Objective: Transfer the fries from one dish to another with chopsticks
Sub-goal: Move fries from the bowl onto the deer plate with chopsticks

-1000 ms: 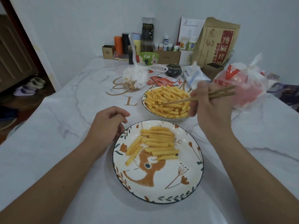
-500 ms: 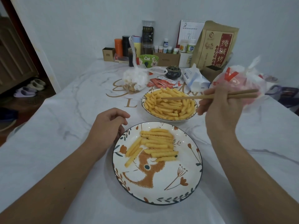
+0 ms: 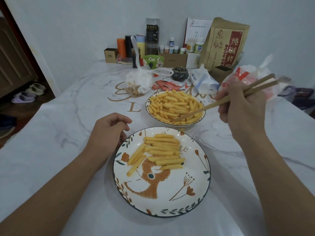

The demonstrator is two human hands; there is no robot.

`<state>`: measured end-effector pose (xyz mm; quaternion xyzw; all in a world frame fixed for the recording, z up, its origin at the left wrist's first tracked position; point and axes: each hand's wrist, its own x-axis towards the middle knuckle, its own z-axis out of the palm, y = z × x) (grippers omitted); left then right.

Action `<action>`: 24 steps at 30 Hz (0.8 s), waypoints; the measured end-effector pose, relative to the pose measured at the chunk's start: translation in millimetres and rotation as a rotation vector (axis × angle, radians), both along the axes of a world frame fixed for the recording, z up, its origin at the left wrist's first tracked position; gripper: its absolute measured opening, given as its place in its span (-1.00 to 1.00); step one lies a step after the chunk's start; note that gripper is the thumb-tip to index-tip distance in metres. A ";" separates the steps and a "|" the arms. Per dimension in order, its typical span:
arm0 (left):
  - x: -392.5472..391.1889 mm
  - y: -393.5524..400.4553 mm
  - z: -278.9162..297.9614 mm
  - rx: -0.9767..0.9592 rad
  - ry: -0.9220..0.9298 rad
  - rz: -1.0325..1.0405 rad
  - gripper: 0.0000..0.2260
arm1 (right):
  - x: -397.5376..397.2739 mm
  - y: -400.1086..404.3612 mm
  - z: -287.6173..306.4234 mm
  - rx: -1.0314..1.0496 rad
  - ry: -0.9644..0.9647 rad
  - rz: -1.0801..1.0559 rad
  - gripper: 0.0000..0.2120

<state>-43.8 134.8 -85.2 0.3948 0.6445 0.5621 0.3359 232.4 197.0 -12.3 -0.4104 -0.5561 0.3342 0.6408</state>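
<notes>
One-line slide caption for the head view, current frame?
Right hand dips chopsticks into the full fries bowl; left hand rests beside the patterned plate.

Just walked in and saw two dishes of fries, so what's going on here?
A person is moving fries with chopsticks. The right hand holds them, tips down among the fries in the far bowl. The left hand rests loosely curled beside the near floral plate, which holds a small batch of fries.
</notes>
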 end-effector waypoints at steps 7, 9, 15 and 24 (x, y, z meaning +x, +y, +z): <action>0.5 -1.6 1.9 0.002 0.007 0.004 -0.75 | 11.6 2.9 6.6 0.005 0.045 0.029 -0.44; 2.1 -2.4 3.2 -0.005 0.029 -0.015 -0.75 | 14.5 4.6 5.4 -0.005 0.026 0.045 -0.44; 9.1 -10.1 11.2 -0.130 0.154 -0.180 -0.68 | 14.8 3.6 2.1 -0.014 -0.156 0.106 -0.48; 5.8 -13.5 11.4 -0.105 0.170 -0.194 -0.64 | 13.7 1.5 -0.4 -0.060 -0.235 0.182 -0.62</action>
